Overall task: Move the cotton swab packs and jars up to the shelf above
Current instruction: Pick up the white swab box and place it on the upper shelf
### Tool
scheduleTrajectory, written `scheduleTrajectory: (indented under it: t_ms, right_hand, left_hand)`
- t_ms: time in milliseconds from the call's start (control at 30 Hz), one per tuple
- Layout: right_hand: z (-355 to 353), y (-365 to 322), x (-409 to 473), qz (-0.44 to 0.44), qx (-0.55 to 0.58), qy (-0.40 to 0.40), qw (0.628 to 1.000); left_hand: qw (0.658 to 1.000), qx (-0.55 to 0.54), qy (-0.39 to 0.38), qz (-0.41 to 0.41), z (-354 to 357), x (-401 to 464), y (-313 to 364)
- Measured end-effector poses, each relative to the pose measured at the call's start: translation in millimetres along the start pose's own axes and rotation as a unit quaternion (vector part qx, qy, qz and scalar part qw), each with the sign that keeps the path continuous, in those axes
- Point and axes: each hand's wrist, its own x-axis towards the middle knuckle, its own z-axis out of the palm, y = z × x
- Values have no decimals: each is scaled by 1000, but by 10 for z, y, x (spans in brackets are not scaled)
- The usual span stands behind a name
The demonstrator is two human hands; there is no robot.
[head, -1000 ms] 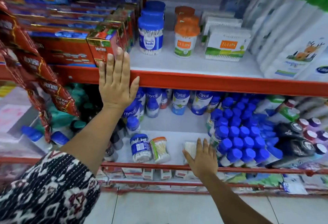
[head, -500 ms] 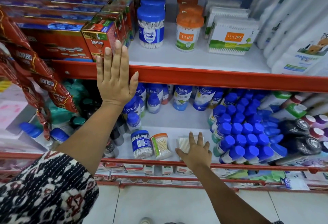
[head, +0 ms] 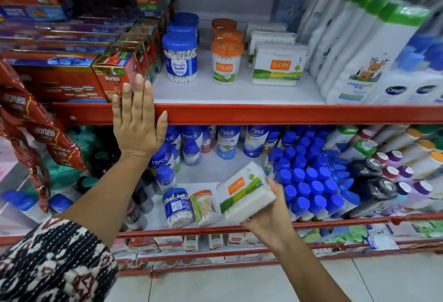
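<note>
My right hand (head: 269, 215) grips a white Tulips cotton swab pack (head: 244, 194) from below, tilted and lifted off the lower shelf (head: 211, 174). Two swab jars lie on their sides on that shelf: a blue-lidded one (head: 177, 207) and a smaller clear one (head: 203, 207). My left hand (head: 137, 122) rests flat, fingers apart, against the red front edge of the upper shelf (head: 263, 113). On the upper shelf stand blue-lidded swab jars (head: 180, 61), orange-lidded Tulips jars (head: 226, 62) and Tulips packs (head: 278, 64) in rows.
Mortein boxes (head: 115, 71) fill the upper shelf's left, white lotion bottles (head: 359, 50) its right. Hanging red Mortein sachets (head: 36, 122) dangle at left. Blue-capped Nycil bottles (head: 309, 182) crowd the lower shelf right of my hand. A red rail (head: 182, 231) fronts the lower shelf.
My right hand has closed on the Tulips pack and lifted it off the lower shelf, tilting it. The left hand has stayed on the shelf edge.
</note>
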Motion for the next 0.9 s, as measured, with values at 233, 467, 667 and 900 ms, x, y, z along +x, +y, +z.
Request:
scheduleTrajectory:
  t_ms: [233,467,667,900]
  right_hand:
    - [-60,18,-97,-3,165,-192,968]
    - [-78,14,-77,19,179,-241,954]
    - [395,-484,-419,-140,43,-222,964]
    - [1266,-1318,-685,-470,-202,-46,858]
  left_hand:
    - [1000,4,1,1,1,4,-6]
    - [1000,-6,-1,-1,-4,9,9]
    - [1000,-10,-5,-3,-19,-19,17]
    - [1000,-11,9,7,-14,-32,24]
